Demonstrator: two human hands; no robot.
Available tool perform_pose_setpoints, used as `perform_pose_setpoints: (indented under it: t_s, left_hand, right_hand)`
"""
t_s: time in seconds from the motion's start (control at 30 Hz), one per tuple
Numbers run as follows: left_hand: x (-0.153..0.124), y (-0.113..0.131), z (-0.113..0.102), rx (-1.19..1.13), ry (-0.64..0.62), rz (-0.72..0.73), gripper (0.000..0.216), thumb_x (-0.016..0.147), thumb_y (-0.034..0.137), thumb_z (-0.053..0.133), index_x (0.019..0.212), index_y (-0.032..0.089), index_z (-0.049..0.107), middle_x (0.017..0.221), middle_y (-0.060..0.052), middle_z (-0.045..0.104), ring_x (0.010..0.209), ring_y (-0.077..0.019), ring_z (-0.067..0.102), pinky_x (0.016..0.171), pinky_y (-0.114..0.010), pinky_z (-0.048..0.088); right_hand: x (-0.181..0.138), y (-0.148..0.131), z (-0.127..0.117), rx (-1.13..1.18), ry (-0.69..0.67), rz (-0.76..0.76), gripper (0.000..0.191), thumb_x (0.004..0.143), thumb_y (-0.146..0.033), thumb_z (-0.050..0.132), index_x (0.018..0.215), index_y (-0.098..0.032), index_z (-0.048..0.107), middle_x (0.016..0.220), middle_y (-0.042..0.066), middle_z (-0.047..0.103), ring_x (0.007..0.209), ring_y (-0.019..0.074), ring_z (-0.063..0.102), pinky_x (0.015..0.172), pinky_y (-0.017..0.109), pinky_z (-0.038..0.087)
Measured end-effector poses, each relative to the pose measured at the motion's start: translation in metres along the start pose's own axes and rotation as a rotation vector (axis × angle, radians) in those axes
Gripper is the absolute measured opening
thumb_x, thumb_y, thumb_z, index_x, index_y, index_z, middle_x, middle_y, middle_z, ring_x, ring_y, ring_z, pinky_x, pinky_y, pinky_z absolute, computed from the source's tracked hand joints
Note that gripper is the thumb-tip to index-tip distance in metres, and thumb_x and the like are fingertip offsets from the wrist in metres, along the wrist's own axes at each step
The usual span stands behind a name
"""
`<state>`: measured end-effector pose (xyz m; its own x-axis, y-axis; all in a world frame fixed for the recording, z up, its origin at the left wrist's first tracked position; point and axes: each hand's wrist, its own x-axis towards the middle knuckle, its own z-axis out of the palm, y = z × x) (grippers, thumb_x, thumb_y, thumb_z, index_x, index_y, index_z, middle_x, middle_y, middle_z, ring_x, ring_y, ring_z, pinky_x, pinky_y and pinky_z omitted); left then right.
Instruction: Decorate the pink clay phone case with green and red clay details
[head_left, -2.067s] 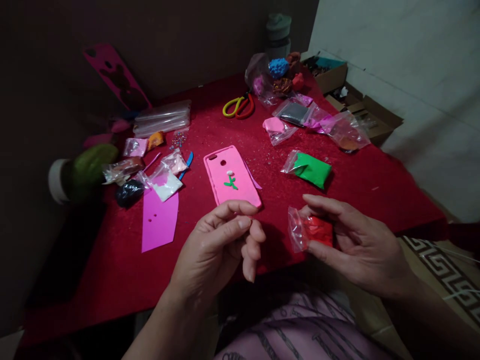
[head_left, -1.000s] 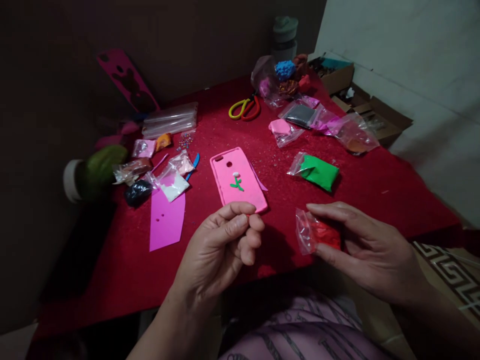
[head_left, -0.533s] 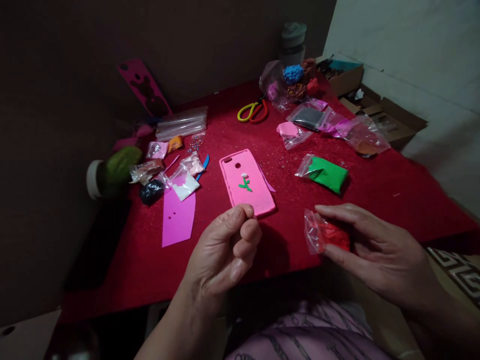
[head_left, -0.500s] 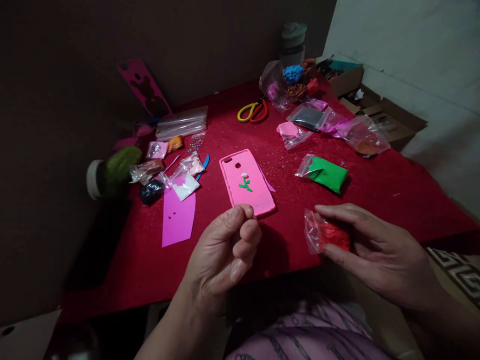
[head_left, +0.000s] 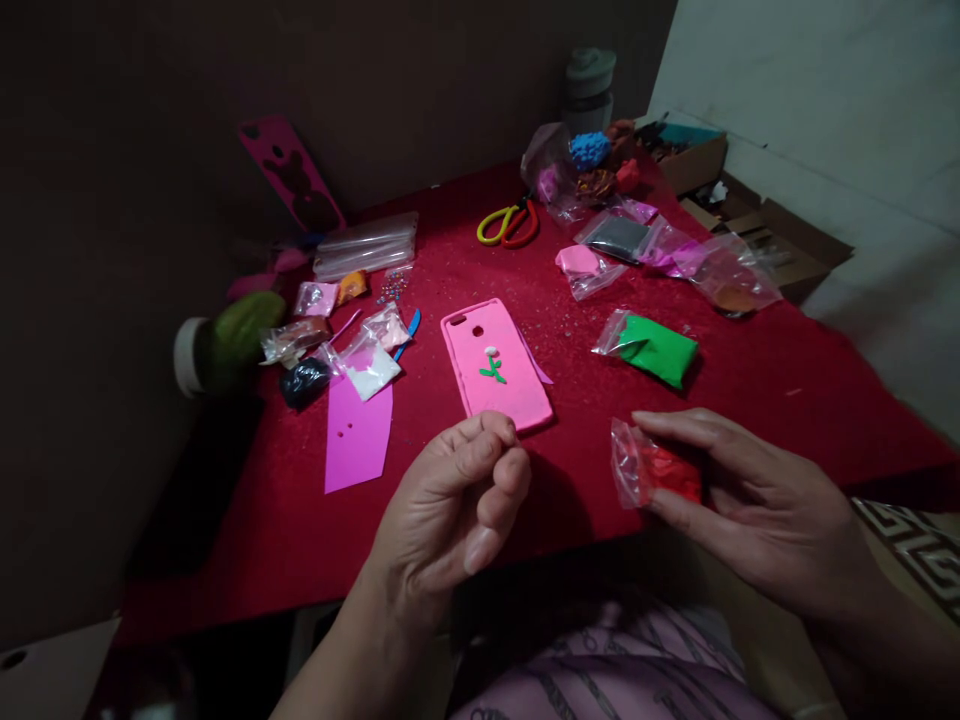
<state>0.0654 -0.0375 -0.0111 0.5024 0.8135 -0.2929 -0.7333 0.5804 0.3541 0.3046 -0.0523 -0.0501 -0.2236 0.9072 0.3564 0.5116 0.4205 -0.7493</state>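
My right hand (head_left: 757, 500) grips a small clear bag of red clay (head_left: 664, 474) between thumb and fingers, over the table's near edge. My left hand (head_left: 457, 500) is closed, thumb against the index finger; whatever the pinch may hold is too small to make out. Just beyond it lies a pink phone case (head_left: 517, 395), bearing a green clay stem with leaves and a pale blob on top (head_left: 493, 366). A bag of green clay (head_left: 657, 348) rests to the right of the case, beyond my right hand.
Left of the case lie a purple sheet (head_left: 358, 450), several small clay bags (head_left: 373, 373) and a blue tool (head_left: 407, 335). Scissors (head_left: 510, 222) lie farther back. More bags (head_left: 615, 238) and a bottle (head_left: 589, 90) stand back right; a green-filled jar (head_left: 232, 340) is left.
My left hand's fingers have shifted slightly, the thumb sliding along the index finger. My right hand still holds the red clay bag. The things on the table have not moved.
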Motion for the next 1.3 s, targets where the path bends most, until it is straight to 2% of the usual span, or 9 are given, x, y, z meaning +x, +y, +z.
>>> perform_pose_setpoints:
  t_s: [0.27,0.6,0.83,0.97,1.07,1.2,1.3]
  left_hand:
    - [0.001,-0.003,-0.001,0.059,-0.009,0.015,0.003,0.084,0.012,0.069,0.085,0.009,0.069,0.063,-0.002,0.061,0.041,-0.0042,0.051,0.034,-0.012,0.048]
    - [-0.002,-0.007,-0.002,0.088,-0.116,0.062,0.006,0.084,0.017,0.071,0.083,0.013,0.066,0.055,0.002,0.056,0.033,-0.0035,0.04,0.033,-0.009,0.045]
    - [-0.002,-0.006,-0.005,0.076,-0.087,0.04,0.008,0.084,0.019,0.071,0.083,0.013,0.067,0.056,0.001,0.056,0.033,-0.0022,0.037,0.033,-0.01,0.045]
    - [-0.006,-0.007,-0.007,0.082,-0.069,0.01,0.004,0.086,0.017,0.068,0.086,0.013,0.068,0.058,0.0,0.058,0.034,-0.0028,0.041,0.032,-0.01,0.045]
    - [-0.008,-0.007,-0.008,0.104,-0.082,-0.002,0.005,0.087,0.016,0.066,0.088,0.012,0.068,0.058,0.0,0.059,0.033,-0.0034,0.043,0.032,-0.011,0.044]
    - [-0.01,-0.007,-0.011,0.165,-0.124,0.028,0.01,0.089,0.019,0.062,0.092,0.011,0.067,0.058,-0.001,0.06,0.033,-0.0049,0.046,0.032,-0.01,0.042]
    - [-0.019,0.0,-0.013,0.269,-0.074,0.113,0.014,0.093,0.024,0.058,0.09,0.013,0.065,0.055,0.0,0.058,0.029,-0.0044,0.042,0.029,-0.01,0.036]
  right_hand:
    - [0.001,-0.002,0.001,-0.023,0.008,0.014,0.042,0.082,-0.017,0.066,0.122,-0.024,0.06,0.109,0.005,0.069,0.096,0.0181,0.069,0.089,0.029,0.056]
    - [-0.002,0.001,0.0,-0.01,-0.008,0.014,0.043,0.084,-0.019,0.066,0.126,-0.026,0.057,0.111,0.003,0.067,0.098,0.0153,0.067,0.09,0.025,0.055]
    - [-0.003,0.002,-0.001,-0.036,-0.008,0.009,0.042,0.084,-0.02,0.066,0.125,-0.025,0.058,0.11,0.005,0.068,0.096,0.0172,0.068,0.088,0.029,0.057]
    - [-0.003,0.004,0.0,-0.042,-0.007,0.027,0.041,0.084,-0.03,0.066,0.124,-0.026,0.059,0.112,0.006,0.068,0.096,0.0206,0.069,0.088,0.035,0.059]
    - [-0.006,0.01,0.001,-0.042,-0.024,0.056,0.043,0.083,-0.035,0.066,0.125,-0.028,0.059,0.116,0.007,0.067,0.098,0.024,0.069,0.09,0.039,0.059]
    - [-0.012,0.017,0.002,-0.019,-0.001,0.063,0.044,0.083,-0.03,0.065,0.127,-0.036,0.058,0.118,0.005,0.067,0.099,0.0275,0.069,0.093,0.04,0.057]
    - [-0.015,0.019,0.002,-0.013,0.0,0.101,0.048,0.081,-0.03,0.067,0.127,-0.041,0.058,0.119,0.004,0.067,0.102,0.0305,0.068,0.096,0.044,0.055]
